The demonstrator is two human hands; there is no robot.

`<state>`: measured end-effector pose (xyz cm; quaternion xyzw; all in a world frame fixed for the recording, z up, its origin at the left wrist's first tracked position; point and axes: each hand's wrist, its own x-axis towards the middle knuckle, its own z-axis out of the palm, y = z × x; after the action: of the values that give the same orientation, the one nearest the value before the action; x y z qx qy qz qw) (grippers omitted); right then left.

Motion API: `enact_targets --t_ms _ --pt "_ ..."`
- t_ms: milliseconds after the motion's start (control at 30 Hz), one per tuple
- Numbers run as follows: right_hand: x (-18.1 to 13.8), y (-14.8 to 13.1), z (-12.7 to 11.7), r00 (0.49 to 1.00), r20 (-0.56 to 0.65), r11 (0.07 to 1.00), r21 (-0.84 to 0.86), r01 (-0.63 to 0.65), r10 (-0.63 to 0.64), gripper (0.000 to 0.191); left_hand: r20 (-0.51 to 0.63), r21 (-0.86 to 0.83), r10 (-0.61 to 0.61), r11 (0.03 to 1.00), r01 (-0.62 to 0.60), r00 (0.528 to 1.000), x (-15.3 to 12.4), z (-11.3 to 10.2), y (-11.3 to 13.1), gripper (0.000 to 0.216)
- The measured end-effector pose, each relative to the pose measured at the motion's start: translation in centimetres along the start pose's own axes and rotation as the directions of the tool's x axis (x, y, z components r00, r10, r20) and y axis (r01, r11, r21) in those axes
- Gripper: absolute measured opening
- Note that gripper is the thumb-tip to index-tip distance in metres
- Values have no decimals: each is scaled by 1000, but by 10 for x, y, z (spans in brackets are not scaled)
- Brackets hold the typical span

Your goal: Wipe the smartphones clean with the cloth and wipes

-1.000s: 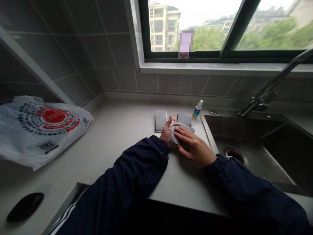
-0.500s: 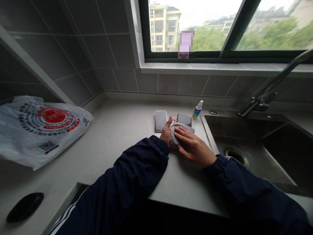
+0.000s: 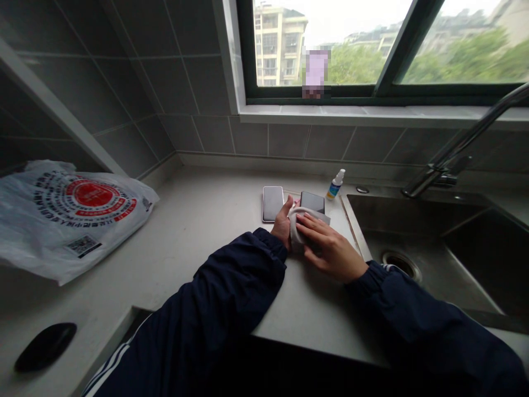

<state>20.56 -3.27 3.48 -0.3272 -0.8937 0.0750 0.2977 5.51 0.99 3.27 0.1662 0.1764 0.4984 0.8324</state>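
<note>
A light grey cloth (image 3: 299, 238) is bunched between my two hands over the white counter. My left hand (image 3: 282, 225) grips its left side with the thumb raised; the other fingers are hidden behind the cloth. Across the top of it, my right hand (image 3: 330, 247) presses with its fingers close together. Whether anything lies inside the cloth cannot be seen. Just beyond the cloth is a dark-screened phone (image 3: 313, 202), its near end covered. Left of my left thumb, another phone (image 3: 273, 203) with a grey screen lies flat on the counter.
A small spray bottle (image 3: 335, 184) with a white top stands by the steel sink (image 3: 367, 242). Above the sink rises a chrome faucet (image 3: 430, 175). At the left lie a white plastic bag (image 3: 74, 220) with red print and a black oval object (image 3: 45, 347).
The whole view has shifted very slightly. My hands stay on the cloth in nearly the same pose, and the phones and bottle remain in place.
</note>
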Motion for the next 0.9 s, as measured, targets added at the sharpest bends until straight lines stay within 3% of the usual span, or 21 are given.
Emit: enact_targets --t_ms 367,900 --pt "0 1 1 1000 7 1000 17 -5 5 71 0 12 7 1000 -7 1000 1 0 -1 49" --pt "0 0 0 1000 16 1000 -2 8 -8 65 14 12 -1 1000 1 1000 0 1 -1 48"
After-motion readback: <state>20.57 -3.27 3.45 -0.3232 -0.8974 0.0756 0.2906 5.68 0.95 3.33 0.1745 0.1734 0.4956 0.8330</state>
